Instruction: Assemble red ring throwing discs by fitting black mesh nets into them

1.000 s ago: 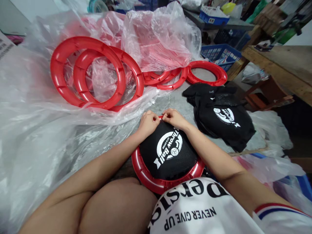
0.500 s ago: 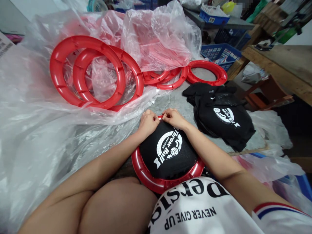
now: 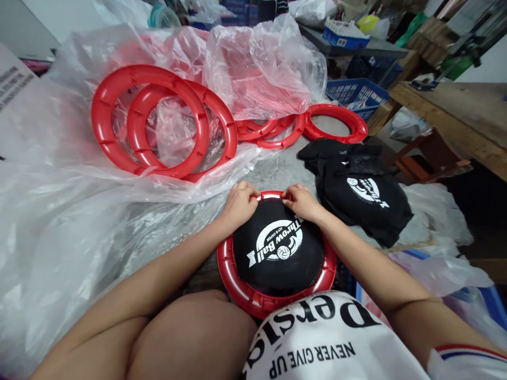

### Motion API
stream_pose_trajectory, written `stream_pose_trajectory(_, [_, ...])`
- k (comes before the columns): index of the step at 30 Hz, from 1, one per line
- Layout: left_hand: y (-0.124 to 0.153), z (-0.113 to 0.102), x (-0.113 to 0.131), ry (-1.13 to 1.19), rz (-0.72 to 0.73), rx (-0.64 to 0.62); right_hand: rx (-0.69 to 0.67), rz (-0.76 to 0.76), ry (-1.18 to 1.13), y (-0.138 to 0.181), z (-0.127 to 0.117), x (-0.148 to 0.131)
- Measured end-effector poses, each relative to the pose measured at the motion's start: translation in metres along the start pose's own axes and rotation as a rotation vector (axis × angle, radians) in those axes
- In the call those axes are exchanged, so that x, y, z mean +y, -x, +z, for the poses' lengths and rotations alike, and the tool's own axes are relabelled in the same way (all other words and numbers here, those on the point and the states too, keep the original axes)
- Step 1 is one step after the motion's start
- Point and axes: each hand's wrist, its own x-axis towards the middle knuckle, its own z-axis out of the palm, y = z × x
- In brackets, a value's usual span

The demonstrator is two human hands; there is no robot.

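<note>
A red plastic ring point(image 3: 232, 274) rests against my body at the table's edge, and a black mesh cloth point(image 3: 273, 279) printed "Throw Ball" spans its middle. My left hand point(image 3: 241, 203) grips the far rim at its left, fingers curled over the cloth's edge. On the far rim's right side, my right hand point(image 3: 301, 203) pinches the cloth's edge against the ring. Bare red rim shows between the two hands. The fingertips are partly hidden. Right of my right hand lies a pile of black printed cloths point(image 3: 360, 195).
Loose red rings point(image 3: 148, 119) lie on crumpled clear plastic sheeting point(image 3: 79, 211) at the left. More rings point(image 3: 336, 124) are stacked farther back. Blue crates point(image 3: 356, 95) and a wooden bench point(image 3: 455, 113) stand at the right. A plastic-covered blue bin point(image 3: 495, 306) is near my right arm.
My right hand has moved right along the far rim, away from my left hand. The cloth's edge now sits inside the far rim, baring more red between the hands. The view has shifted slightly.
</note>
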Motion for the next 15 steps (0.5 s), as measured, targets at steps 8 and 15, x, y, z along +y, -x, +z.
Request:
stream_pose_trajectory(8, [-0.006, 0.003, 0.02, -0.194, 0.038, -0.136, -0.047, -0.137, -0.154, -0.028, -0.014, -0.014])
stream_pose_trajectory(15, [-0.014, 0.016, 0.015, -0.156, -0.052, -0.143, -0.032, -0.122, -0.386, -0.031, 0.015, -0.004])
